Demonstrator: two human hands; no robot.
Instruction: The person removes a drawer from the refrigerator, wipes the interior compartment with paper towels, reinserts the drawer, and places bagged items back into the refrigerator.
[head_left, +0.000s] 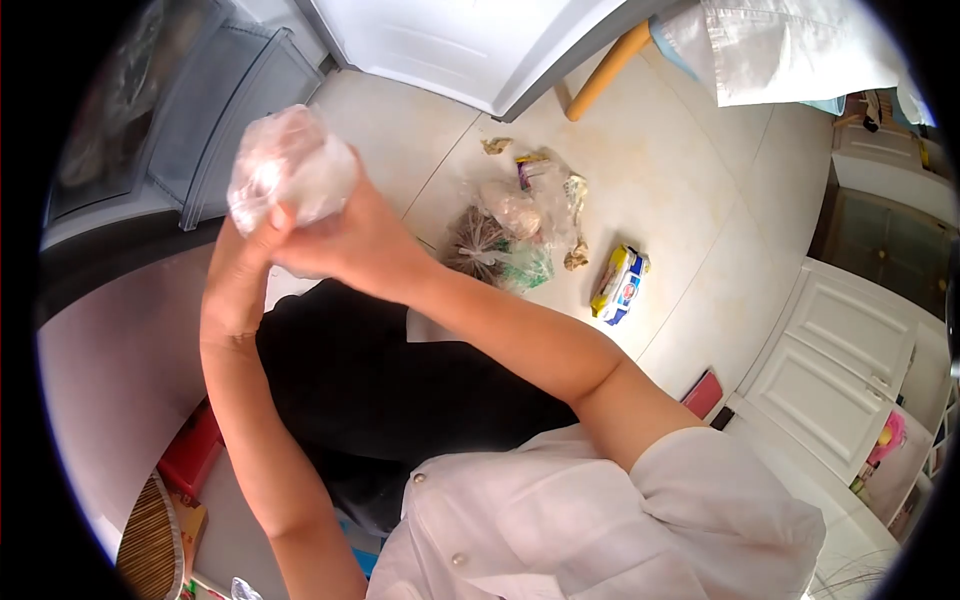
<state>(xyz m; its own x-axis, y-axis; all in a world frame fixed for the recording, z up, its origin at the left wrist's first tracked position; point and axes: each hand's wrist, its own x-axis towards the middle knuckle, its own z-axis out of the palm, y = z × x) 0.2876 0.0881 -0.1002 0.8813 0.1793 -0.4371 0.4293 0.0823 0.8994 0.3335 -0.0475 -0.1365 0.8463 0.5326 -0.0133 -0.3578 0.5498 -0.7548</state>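
Note:
A clear plastic bag [290, 170] with something pale and pinkish inside is held up at the upper left, before the open fridge or freezer. My right hand [355, 235] grips its lower right side, and my left hand [245, 260] holds it from below, its fingers partly hidden behind the bag. The two hands meet under the bag. What exactly the bag contains cannot be made out. On the tiled floor beyond my forearm lies a heap of filled plastic bags [515, 215], one with dark contents.
Drawers [215, 110] stand at the upper left, beside a white door [420, 40]. A yellow and blue package [620, 284] lies on the floor. White cabinets [825, 390] line the right. A wooden leg [607, 70] and white cloth [790, 50] are at the top.

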